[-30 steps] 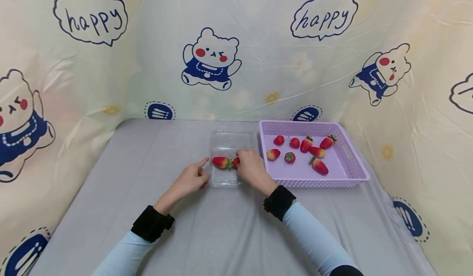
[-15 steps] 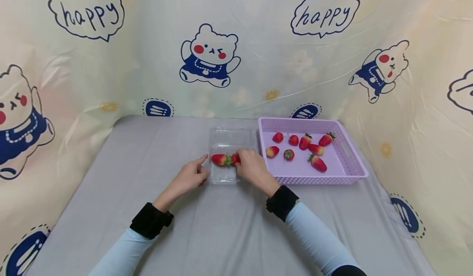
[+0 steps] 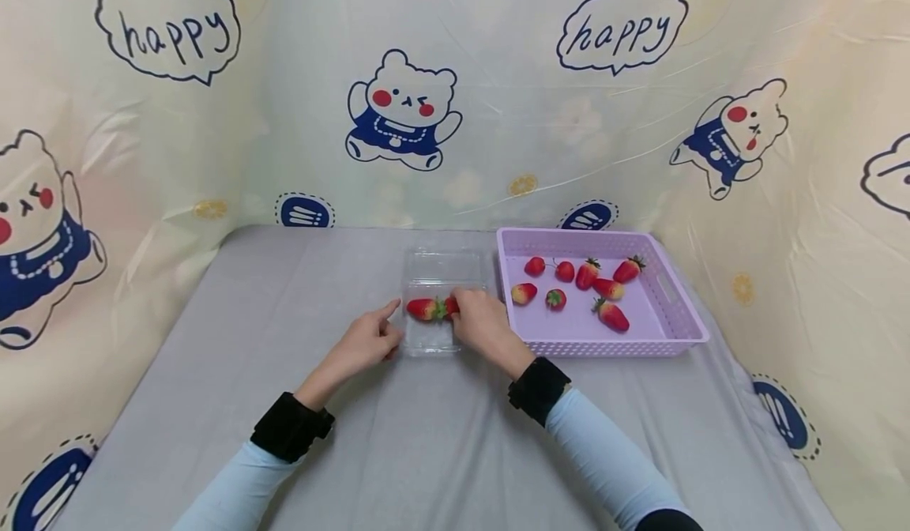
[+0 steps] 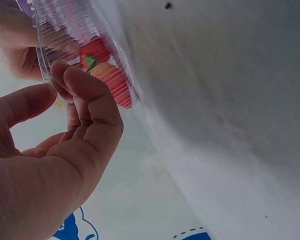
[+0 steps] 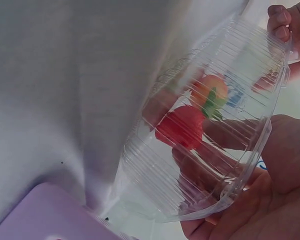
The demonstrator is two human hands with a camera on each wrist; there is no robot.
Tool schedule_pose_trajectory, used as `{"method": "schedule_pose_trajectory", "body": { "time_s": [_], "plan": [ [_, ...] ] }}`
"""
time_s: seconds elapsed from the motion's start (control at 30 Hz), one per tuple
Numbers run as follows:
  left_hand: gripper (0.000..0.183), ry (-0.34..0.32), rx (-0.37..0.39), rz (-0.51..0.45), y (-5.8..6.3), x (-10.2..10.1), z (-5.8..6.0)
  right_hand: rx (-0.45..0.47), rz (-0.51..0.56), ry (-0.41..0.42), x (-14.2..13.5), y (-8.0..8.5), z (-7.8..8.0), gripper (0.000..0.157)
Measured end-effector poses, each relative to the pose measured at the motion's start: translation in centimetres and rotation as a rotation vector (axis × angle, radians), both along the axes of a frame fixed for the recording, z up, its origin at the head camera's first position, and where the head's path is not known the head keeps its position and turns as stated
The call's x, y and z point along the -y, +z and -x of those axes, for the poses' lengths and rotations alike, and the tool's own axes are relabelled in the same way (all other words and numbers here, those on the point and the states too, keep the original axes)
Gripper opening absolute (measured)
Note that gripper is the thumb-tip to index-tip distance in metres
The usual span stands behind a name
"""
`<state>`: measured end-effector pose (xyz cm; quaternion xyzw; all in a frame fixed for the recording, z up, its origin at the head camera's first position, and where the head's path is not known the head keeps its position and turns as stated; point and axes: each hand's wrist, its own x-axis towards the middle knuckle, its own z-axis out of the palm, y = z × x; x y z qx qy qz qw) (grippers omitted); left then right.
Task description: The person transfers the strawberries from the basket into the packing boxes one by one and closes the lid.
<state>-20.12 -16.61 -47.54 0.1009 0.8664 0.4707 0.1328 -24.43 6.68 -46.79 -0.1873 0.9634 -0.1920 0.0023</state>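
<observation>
A clear plastic clamshell box (image 3: 430, 340) stands lid-up on the grey cloth, with two strawberries end to end inside, leaves meeting in the middle. The left strawberry (image 3: 423, 309) lies untouched. My right hand (image 3: 490, 329) reaches into the box and grips the right strawberry (image 5: 181, 127) between thumb and fingers, seen through the ribbed wall in the right wrist view. At the box's left side, my left hand (image 3: 366, 341) holds its rim with thumb and curled fingers, while the index finger points forward. In the left wrist view, the thumb and fingertips meet right at the rim (image 4: 44, 67).
A purple basket (image 3: 604, 348) stands close to the right of the box, holding several loose strawberries (image 3: 613, 316). Grey cloth (image 3: 320, 278) covers the table, and a printed curtain (image 3: 498, 120) with bears hangs behind and along both sides.
Both hands stay at the box, the right one still holding its strawberry. Only the head view has shifted slightly.
</observation>
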Motion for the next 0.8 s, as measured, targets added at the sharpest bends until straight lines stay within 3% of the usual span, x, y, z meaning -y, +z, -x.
{"method": "schedule_pose_trajectory", "body": {
  "time_s": [0.47,0.8],
  "plan": [
    [0.067,-0.004,-0.024,0.008,-0.3,0.02,0.0,-0.027,0.015,0.012,-0.15,0.18,-0.27,0.004],
    [0.067,-0.02,-0.039,0.001,-0.33,0.15,-0.16,0.035,0.049,0.02,-0.52,0.16,-0.66,0.016]
  ]
}}
